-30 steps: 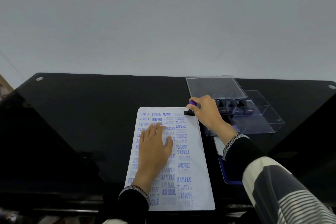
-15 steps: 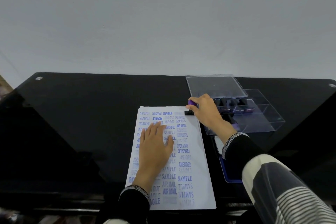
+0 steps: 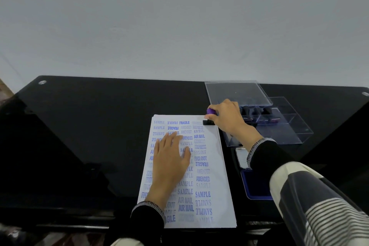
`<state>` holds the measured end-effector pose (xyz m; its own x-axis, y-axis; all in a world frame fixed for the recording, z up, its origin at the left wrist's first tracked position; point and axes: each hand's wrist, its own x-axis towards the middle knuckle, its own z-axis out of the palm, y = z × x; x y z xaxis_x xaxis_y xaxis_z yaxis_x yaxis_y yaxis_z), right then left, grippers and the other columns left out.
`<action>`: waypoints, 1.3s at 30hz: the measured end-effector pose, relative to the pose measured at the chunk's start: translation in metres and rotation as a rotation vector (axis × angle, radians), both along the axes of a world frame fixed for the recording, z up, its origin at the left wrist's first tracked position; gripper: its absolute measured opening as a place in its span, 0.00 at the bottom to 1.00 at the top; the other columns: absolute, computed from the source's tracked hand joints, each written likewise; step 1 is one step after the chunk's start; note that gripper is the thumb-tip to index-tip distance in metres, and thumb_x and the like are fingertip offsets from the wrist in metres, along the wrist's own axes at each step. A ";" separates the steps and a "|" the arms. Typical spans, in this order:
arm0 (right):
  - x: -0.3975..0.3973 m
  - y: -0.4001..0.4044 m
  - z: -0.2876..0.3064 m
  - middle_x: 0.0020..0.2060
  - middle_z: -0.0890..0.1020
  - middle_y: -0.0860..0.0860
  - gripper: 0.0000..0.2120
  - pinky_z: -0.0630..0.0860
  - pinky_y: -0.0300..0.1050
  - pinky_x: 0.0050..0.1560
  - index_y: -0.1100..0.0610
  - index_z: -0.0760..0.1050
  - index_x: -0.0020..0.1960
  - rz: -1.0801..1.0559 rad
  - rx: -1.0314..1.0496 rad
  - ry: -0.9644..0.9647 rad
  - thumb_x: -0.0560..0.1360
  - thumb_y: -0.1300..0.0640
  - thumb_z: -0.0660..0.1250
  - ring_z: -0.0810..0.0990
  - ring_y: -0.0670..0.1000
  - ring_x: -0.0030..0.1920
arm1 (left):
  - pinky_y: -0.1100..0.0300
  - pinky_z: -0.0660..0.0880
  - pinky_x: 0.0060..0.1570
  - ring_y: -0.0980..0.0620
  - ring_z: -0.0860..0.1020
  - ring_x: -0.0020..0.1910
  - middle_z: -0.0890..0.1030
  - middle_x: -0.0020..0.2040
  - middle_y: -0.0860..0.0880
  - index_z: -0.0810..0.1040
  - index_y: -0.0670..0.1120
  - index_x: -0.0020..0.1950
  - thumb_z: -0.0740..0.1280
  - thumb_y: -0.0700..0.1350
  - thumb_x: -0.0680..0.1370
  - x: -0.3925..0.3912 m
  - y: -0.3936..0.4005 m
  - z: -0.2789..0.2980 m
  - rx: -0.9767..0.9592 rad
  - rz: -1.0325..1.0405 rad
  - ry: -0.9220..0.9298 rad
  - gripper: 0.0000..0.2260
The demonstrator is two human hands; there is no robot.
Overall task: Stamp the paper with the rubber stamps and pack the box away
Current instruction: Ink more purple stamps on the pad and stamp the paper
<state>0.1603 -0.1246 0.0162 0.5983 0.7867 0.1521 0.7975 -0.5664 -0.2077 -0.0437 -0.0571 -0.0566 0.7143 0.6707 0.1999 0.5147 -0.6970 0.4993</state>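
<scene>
Little has shifted over the last second: our right hand keeps the same stamp planted at the far right corner of the paper, and our left hand has not left the middle of the sheet. We curl the right fingers and thumb round the stamp's purple knob, and its black base sits flat on the page, just past the right end of the top row of prints. We lay the left hand palm down with the fingers straight and a little spread, holding nothing, only pressing the sheet flat. That sheet lies lengthwise on the black glass table, its near edge at the table's near edge, and blue prints such as SAMPLE, FRAGILE, AMENDED, AIR MAIL and FAX OUT cover it in columns, some upside down or mirrored. Just beside the paper's right edge, close to the near side of the table, lies the blue ink pad, partly hidden under our right sleeve, with a pale metal lid beyond it. Toward the far right corner of the table sits the clear plastic box, divided into compartments, with several dark-handled stamps standing in a row in its far left part, behind our right hand. Its clear lid rests over the far left end of the box, near the far edge.
</scene>
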 end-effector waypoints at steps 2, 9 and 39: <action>0.002 0.001 0.004 0.41 0.76 0.48 0.15 0.60 0.50 0.57 0.50 0.78 0.56 -0.003 -0.027 -0.004 0.76 0.43 0.64 0.71 0.52 0.57 | 0.57 0.44 0.75 0.54 0.54 0.77 0.61 0.76 0.54 0.64 0.52 0.74 0.57 0.56 0.81 0.000 0.000 0.000 0.000 0.000 -0.002 0.22; 0.005 0.011 0.015 0.44 0.79 0.49 0.14 0.57 0.53 0.56 0.52 0.80 0.52 -0.036 -0.058 0.057 0.76 0.44 0.65 0.69 0.52 0.57 | 0.58 0.44 0.75 0.54 0.54 0.77 0.61 0.76 0.54 0.63 0.52 0.74 0.57 0.57 0.81 0.000 -0.001 0.001 0.003 0.001 -0.003 0.22; -0.006 0.009 0.007 0.42 0.74 0.47 0.10 0.57 0.56 0.57 0.50 0.78 0.51 -0.084 -0.057 -0.036 0.78 0.46 0.62 0.68 0.53 0.58 | 0.56 0.46 0.76 0.54 0.55 0.76 0.63 0.75 0.53 0.66 0.51 0.73 0.58 0.55 0.80 -0.001 0.000 -0.002 -0.012 -0.001 -0.051 0.22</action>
